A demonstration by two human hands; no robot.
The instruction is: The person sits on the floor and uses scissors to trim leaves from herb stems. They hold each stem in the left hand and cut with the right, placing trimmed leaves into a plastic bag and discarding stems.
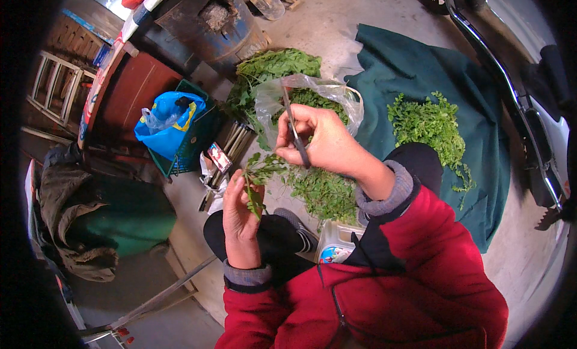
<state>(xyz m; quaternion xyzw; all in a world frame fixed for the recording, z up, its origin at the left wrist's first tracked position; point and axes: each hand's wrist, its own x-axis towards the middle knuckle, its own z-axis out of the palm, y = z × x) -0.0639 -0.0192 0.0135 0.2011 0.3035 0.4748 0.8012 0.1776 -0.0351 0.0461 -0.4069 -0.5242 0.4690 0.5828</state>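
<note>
Between the fingers and thumb of my left hand [242, 209] is a leafy green sprig [258, 169]. My right hand [318, 135] grips a slim knife-like metal tool [290, 117] with a dark handle, its narrow end pointing up. Just behind the right hand, a clear plastic bag [266, 94] stands with its mouth spread around leafy greens [315, 98]. A loose pile of small greens [327, 193] lies on the floor below my hands. On the dark green cloth [374, 83] to the right rests another heap of greens [428, 128].
Larger leafy stalks [279, 63] lie behind the bag, near a rusty metal drum [225, 29]. At left, a blue plastic bag [167, 123] sits in a green basket [169, 169] beside a phone [219, 157]. A plastic tub [336, 241] is between my legs; a motor scooter [518, 92] stands at right.
</note>
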